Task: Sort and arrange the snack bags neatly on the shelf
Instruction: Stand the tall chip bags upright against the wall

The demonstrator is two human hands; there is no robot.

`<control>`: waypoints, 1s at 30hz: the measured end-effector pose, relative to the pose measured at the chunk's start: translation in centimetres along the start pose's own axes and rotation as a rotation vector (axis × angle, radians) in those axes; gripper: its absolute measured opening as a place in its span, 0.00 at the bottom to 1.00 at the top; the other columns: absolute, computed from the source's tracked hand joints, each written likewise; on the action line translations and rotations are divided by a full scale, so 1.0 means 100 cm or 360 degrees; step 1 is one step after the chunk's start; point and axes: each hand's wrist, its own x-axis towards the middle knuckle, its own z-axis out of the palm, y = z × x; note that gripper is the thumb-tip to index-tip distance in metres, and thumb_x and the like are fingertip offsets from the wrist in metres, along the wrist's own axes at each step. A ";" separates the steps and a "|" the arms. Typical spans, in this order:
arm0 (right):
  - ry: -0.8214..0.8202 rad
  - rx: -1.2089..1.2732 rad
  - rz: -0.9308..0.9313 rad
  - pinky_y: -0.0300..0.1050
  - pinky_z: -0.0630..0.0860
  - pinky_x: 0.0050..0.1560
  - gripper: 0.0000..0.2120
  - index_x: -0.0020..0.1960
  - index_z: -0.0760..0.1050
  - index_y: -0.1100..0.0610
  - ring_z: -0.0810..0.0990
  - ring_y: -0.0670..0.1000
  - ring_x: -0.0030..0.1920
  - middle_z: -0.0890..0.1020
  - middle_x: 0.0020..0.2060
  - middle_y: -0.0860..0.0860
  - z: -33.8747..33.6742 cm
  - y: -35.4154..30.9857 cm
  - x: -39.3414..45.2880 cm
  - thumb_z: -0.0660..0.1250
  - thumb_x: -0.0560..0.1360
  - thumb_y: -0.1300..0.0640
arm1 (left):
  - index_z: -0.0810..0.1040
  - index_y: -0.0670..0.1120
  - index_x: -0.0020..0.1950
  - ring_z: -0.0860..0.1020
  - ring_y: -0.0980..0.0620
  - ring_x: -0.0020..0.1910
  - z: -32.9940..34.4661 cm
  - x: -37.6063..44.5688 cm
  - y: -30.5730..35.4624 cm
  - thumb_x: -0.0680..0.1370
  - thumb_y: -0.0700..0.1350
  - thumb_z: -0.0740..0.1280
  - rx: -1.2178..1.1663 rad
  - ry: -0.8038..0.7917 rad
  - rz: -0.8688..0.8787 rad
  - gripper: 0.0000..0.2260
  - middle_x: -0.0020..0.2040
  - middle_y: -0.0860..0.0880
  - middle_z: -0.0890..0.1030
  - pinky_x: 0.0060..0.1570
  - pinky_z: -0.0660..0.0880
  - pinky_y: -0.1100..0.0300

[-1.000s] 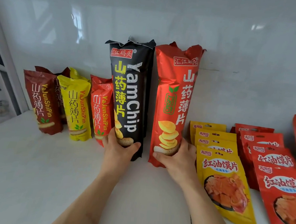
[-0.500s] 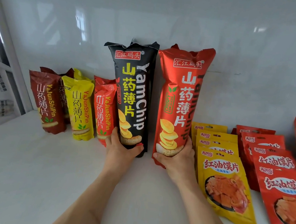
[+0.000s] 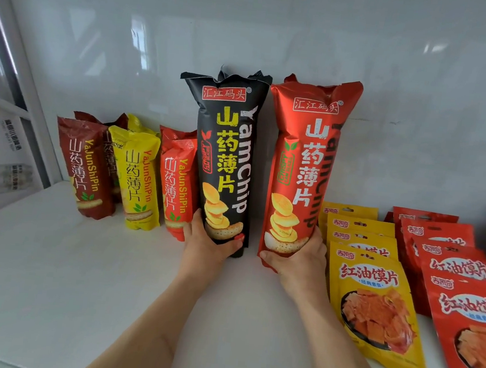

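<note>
Broadly, the white shelf [image 3: 47,268] carries three groups: two tall yam-chip bags upright at the middle against the back wall, a row of smaller yam-chip bags [image 3: 143,179] standing to their left, and flat yellow pouches [image 3: 373,305] and red pouches [image 3: 467,321] overlapping in rows to the right. The left hand [image 3: 208,243] grips the foot of the black bag [image 3: 226,158] and the right hand [image 3: 297,258] grips the foot of the red bag [image 3: 303,172], fingers curled round each. Seemingly the step is seating this pair side by side; next, both need squaring to the wall before release, lest they topple.
</note>
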 end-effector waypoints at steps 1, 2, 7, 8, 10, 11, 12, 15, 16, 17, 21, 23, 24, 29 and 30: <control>-0.0005 -0.0005 0.0003 0.53 0.70 0.67 0.58 0.78 0.50 0.54 0.66 0.56 0.70 0.66 0.69 0.55 0.000 0.000 0.000 0.83 0.60 0.47 | 0.58 0.49 0.79 0.67 0.48 0.71 0.000 0.001 0.000 0.68 0.51 0.81 -0.0009 -0.0006 0.0005 0.47 0.72 0.50 0.67 0.69 0.71 0.47; -0.0008 -0.0011 0.0005 0.53 0.70 0.68 0.59 0.79 0.50 0.54 0.66 0.57 0.70 0.66 0.70 0.55 0.000 0.000 0.001 0.83 0.60 0.47 | 0.60 0.49 0.79 0.69 0.49 0.71 0.000 0.001 0.000 0.68 0.51 0.81 -0.0025 -0.0017 -0.0001 0.46 0.71 0.50 0.68 0.69 0.71 0.48; -0.0002 -0.0029 0.0015 0.52 0.69 0.67 0.58 0.79 0.49 0.54 0.66 0.57 0.70 0.66 0.70 0.56 0.000 -0.002 0.000 0.83 0.61 0.47 | 0.63 0.53 0.76 0.73 0.52 0.68 0.002 0.001 0.002 0.65 0.54 0.82 -0.0021 -0.0006 -0.0015 0.45 0.70 0.54 0.73 0.67 0.74 0.46; -0.0001 -0.0034 0.0017 0.52 0.69 0.67 0.58 0.79 0.49 0.54 0.66 0.57 0.70 0.65 0.70 0.56 0.000 -0.002 -0.001 0.83 0.62 0.47 | 0.63 0.53 0.76 0.73 0.52 0.68 0.003 0.001 0.003 0.65 0.54 0.82 -0.0014 -0.0004 -0.0023 0.44 0.70 0.54 0.73 0.66 0.74 0.47; 0.0000 -0.0045 0.0019 0.53 0.70 0.67 0.58 0.79 0.48 0.54 0.66 0.57 0.70 0.66 0.70 0.56 0.000 -0.002 -0.002 0.82 0.62 0.46 | 0.63 0.53 0.76 0.73 0.52 0.68 0.003 0.001 0.001 0.65 0.53 0.82 -0.0017 -0.0005 -0.0031 0.44 0.70 0.54 0.74 0.67 0.74 0.47; 0.0002 -0.0050 0.0018 0.53 0.69 0.67 0.58 0.78 0.48 0.54 0.66 0.57 0.70 0.66 0.70 0.56 0.000 -0.002 -0.002 0.82 0.62 0.46 | 0.63 0.53 0.76 0.74 0.52 0.68 0.002 0.000 0.001 0.65 0.53 0.82 -0.0010 -0.0008 -0.0029 0.44 0.70 0.55 0.74 0.67 0.74 0.47; 0.0005 -0.0054 0.0014 0.53 0.69 0.67 0.58 0.78 0.48 0.54 0.66 0.58 0.71 0.66 0.70 0.57 0.000 -0.002 -0.003 0.82 0.62 0.46 | 0.63 0.53 0.76 0.73 0.52 0.68 0.002 0.000 0.001 0.65 0.54 0.82 0.0000 -0.0008 -0.0030 0.45 0.70 0.55 0.74 0.67 0.74 0.46; -0.0002 -0.0066 0.0001 0.54 0.69 0.68 0.58 0.79 0.47 0.54 0.65 0.58 0.71 0.65 0.70 0.57 -0.001 -0.002 -0.005 0.82 0.62 0.47 | 0.61 0.52 0.77 0.72 0.50 0.70 0.001 -0.002 0.002 0.64 0.54 0.82 0.0050 -0.0014 -0.0037 0.47 0.71 0.53 0.72 0.68 0.73 0.45; -0.0011 -0.0073 0.0003 0.54 0.68 0.68 0.58 0.79 0.46 0.54 0.65 0.58 0.71 0.65 0.71 0.57 -0.002 -0.003 -0.006 0.82 0.63 0.47 | 0.60 0.51 0.78 0.71 0.50 0.71 0.001 -0.003 0.003 0.65 0.52 0.82 0.0080 -0.0015 -0.0043 0.48 0.72 0.52 0.71 0.69 0.72 0.45; -0.0018 -0.0073 0.0006 0.54 0.68 0.68 0.59 0.79 0.45 0.54 0.64 0.59 0.72 0.64 0.71 0.57 -0.002 -0.003 -0.007 0.81 0.63 0.47 | 0.60 0.50 0.79 0.70 0.49 0.71 0.001 -0.003 0.004 0.65 0.51 0.82 0.0108 -0.0013 -0.0046 0.48 0.72 0.51 0.70 0.69 0.72 0.45; -0.0021 -0.0017 0.0014 0.55 0.66 0.70 0.60 0.80 0.43 0.55 0.62 0.59 0.73 0.62 0.73 0.57 -0.004 -0.003 -0.011 0.81 0.63 0.45 | 0.65 0.51 0.75 0.74 0.49 0.67 -0.005 -0.006 0.004 0.63 0.54 0.81 0.0165 -0.0018 -0.0084 0.44 0.69 0.51 0.74 0.66 0.74 0.45; 0.0003 0.0015 0.0015 0.55 0.65 0.71 0.60 0.80 0.44 0.54 0.61 0.59 0.74 0.61 0.74 0.57 -0.006 -0.005 -0.014 0.81 0.64 0.44 | 0.66 0.51 0.74 0.75 0.47 0.67 -0.009 -0.009 0.002 0.61 0.57 0.79 0.0219 -0.0033 -0.0113 0.44 0.68 0.50 0.75 0.66 0.74 0.45; 0.0022 0.0024 0.0008 0.55 0.65 0.72 0.60 0.80 0.44 0.54 0.60 0.59 0.74 0.61 0.75 0.57 -0.008 -0.006 -0.015 0.80 0.64 0.44 | 0.65 0.50 0.75 0.74 0.46 0.68 -0.011 -0.012 0.003 0.63 0.56 0.80 0.0253 -0.0043 -0.0125 0.43 0.69 0.49 0.75 0.66 0.74 0.45; 0.0184 -0.0043 -0.0102 0.58 0.68 0.70 0.55 0.79 0.47 0.55 0.62 0.59 0.74 0.62 0.74 0.58 -0.021 -0.020 -0.027 0.78 0.66 0.40 | 0.61 0.46 0.79 0.71 0.45 0.72 -0.018 -0.021 0.005 0.72 0.51 0.78 0.0407 -0.0084 -0.0149 0.41 0.74 0.46 0.70 0.69 0.71 0.47; 0.0229 -0.0067 -0.0139 0.58 0.69 0.70 0.53 0.79 0.49 0.56 0.63 0.59 0.73 0.63 0.73 0.58 -0.025 -0.024 -0.031 0.76 0.67 0.39 | 0.61 0.46 0.79 0.70 0.45 0.72 -0.020 -0.022 0.005 0.72 0.51 0.77 0.0435 -0.0092 -0.0151 0.40 0.75 0.46 0.70 0.69 0.71 0.47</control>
